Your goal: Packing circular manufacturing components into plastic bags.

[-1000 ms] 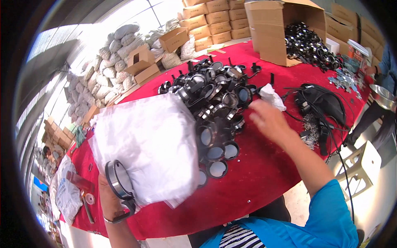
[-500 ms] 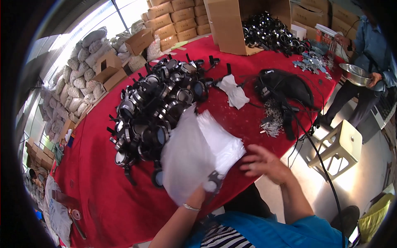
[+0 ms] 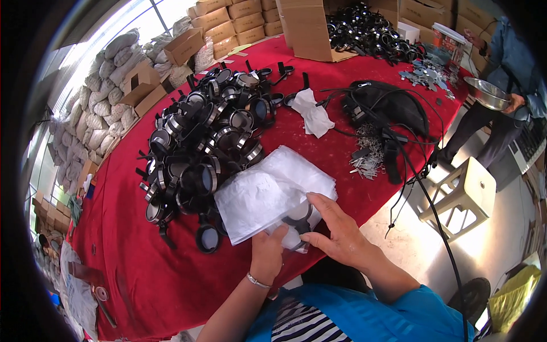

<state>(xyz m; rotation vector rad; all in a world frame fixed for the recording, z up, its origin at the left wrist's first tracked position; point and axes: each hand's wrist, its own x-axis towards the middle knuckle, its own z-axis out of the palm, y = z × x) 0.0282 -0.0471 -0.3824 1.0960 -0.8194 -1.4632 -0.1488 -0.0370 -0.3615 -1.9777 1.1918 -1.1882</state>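
A white translucent plastic bag (image 3: 253,196) lies spread over a stack of similar bags (image 3: 310,170) at the front of the red table. My left hand (image 3: 267,255) is closed at the bag's near edge, thumb on top and the other fingers hidden beneath. My right hand (image 3: 337,235) pinches a dark grey curved piece (image 3: 300,215) at the bag's near right side, thumb below and fingers above. The piece is partly covered by the film, and its exact kind is unclear. Just left of the bags is a heap of black-and-silver round clamp-like parts (image 3: 228,122).
Beyond the stack lie a crumpled white bag (image 3: 313,114), a black bag (image 3: 393,105) with cables, and small metal pins (image 3: 367,154). A carton (image 3: 307,28) spills black parts at the back. At right, a person holds a metal bowl (image 3: 487,94) behind a stool (image 3: 464,194).
The bag held up by my left hand has come down flat over the stack. My right hand has moved left from open air and closed on the grey piece. The view has shifted slightly.
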